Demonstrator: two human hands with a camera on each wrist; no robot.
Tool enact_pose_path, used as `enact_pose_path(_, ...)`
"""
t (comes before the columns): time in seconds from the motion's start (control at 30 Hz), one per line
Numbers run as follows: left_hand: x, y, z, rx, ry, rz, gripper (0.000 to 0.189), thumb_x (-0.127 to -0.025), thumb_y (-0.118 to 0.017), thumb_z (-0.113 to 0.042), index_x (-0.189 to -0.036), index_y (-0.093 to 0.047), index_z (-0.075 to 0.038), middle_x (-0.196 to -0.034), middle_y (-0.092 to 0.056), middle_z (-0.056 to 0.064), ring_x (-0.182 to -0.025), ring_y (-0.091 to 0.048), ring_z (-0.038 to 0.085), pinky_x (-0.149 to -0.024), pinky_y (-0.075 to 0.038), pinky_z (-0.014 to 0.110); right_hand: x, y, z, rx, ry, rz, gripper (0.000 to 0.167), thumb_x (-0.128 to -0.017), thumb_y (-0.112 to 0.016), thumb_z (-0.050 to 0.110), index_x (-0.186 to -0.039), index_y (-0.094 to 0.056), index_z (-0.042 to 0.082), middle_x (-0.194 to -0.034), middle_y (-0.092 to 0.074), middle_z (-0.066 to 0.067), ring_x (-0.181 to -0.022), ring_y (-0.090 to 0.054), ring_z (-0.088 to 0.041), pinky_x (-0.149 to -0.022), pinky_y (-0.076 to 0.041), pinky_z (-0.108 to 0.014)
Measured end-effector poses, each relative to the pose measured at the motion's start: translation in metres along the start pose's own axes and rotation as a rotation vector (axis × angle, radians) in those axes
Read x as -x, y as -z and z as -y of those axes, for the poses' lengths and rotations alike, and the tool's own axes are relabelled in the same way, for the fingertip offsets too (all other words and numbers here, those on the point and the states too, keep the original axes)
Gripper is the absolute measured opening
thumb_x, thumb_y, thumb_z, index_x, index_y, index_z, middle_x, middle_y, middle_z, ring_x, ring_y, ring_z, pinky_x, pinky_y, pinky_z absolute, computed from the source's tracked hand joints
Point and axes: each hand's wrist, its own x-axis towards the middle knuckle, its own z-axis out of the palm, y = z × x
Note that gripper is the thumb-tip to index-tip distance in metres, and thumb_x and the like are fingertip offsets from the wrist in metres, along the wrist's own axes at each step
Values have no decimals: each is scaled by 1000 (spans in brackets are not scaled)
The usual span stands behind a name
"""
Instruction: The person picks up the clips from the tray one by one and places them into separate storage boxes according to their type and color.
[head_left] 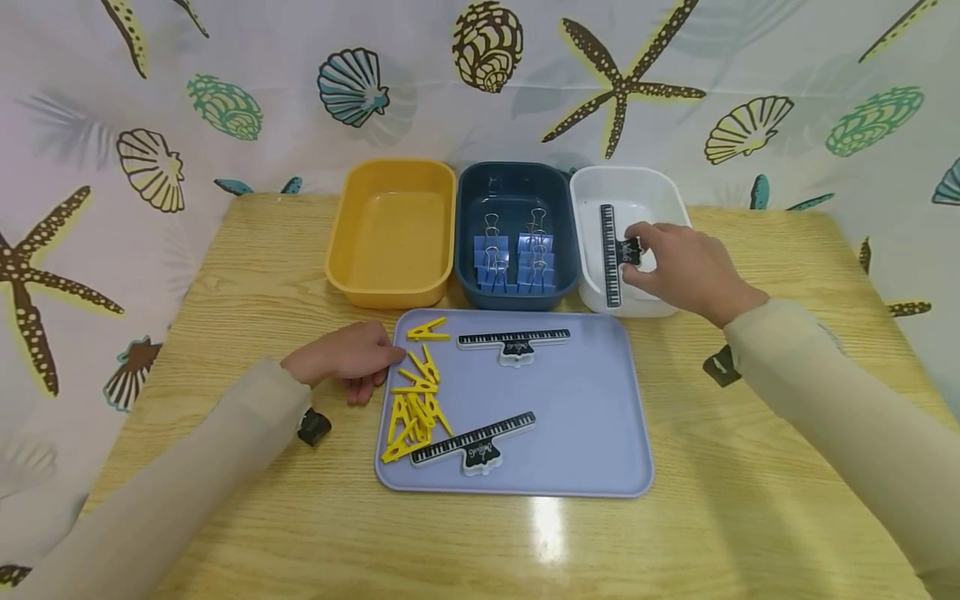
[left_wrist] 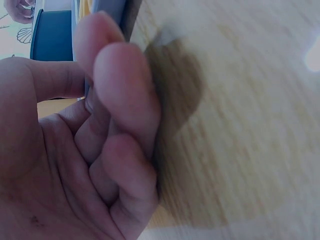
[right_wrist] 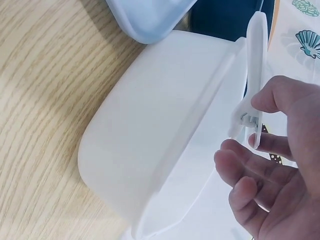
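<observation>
My right hand [head_left: 686, 271] pinches a black-and-white piano-key music clip [head_left: 611, 258] by its grip over the white bin [head_left: 663, 187]. The right wrist view shows the white side of that music clip [right_wrist: 256, 55] between thumb and fingers, above the bin's opening. My left hand [head_left: 348, 358] rests at the left edge of the lavender tray [head_left: 585, 400], its fingers loosely curled and seemingly holding nothing. Close to that hand, several yellow clothespins [head_left: 417, 408] lie heaped along the tray's left side. Two similar music clips lie on the tray, one near the back [head_left: 516, 342], another near the front [head_left: 480, 446].
Behind the tray stand a yellow bin [head_left: 393, 292] and a dark blue bin [head_left: 517, 300], side by side with the white one. Several blue binder clips [head_left: 516, 271] stand in the dark blue bin. A patterned cloth [head_left: 420, 83] hangs behind the wooden table [head_left: 315, 508].
</observation>
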Motion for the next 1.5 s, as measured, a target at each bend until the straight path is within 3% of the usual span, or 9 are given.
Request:
enact_pose_path(0.57, -2, 0, 3, -7, -31, 17, 48, -99, -42, -27, -60, -57, -5, -45, -58, 4, -37, -57, 15, -43, -50, 30, -12, -5, -1, -4, -20, 1, 47, -88, -58, 32, -127, -54, 6, -109, -67, -18, -75, -59, -28, -57, -44, -40)
enact_pose_path(0.87, -1, -1, 2, -3, -18, -4, 49, -99, -42, -29, -60, -58, -5, -45, -59, 6, -37, -58, 16, -44, -51, 32, -16, -6, -2, -26, -30, -12, 47, -89, -57, 31, -127, -55, 5, -113, -65, -21, -84, -61, -33, -66, -49, -49)
enact_pose_path(1.5, -2, 0, 3, -11, -9, -3, 47, -99, -43, -29, -62, -58, -5, -45, -58, 4, -38, -58, 15, -44, -51, 32, -26, 2, -3, 10, -67, 24, 51, -91, -59, 30, -135, -49, 6, -119, -63, -23, -78, -60, -32, -65, -49, -46)
